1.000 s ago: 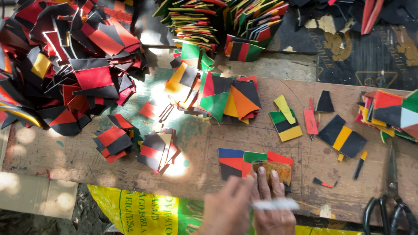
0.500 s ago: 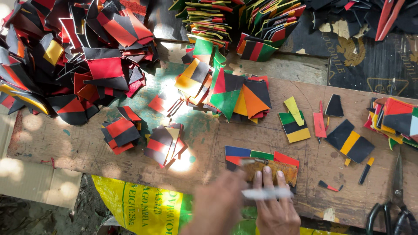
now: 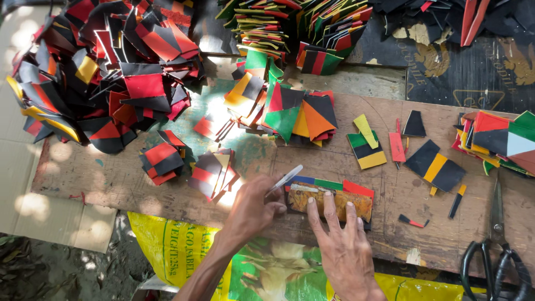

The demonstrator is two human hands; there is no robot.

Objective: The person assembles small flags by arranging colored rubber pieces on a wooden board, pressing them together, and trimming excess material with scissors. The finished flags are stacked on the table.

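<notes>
A worn brown template block [image 3: 330,202] — rectangular, scuffed orange-brown, lying flat and lengthwise — sits near the front edge of the wooden board [image 3: 128,181], about midway along it. It covers most of a multicoloured piece [image 3: 334,184], whose blue, green and red strips show along the block's far side. A slim white pen [image 3: 285,179] is tilted, its tip pointing down at the block's left end — just off the blue strip's corner.
</notes>
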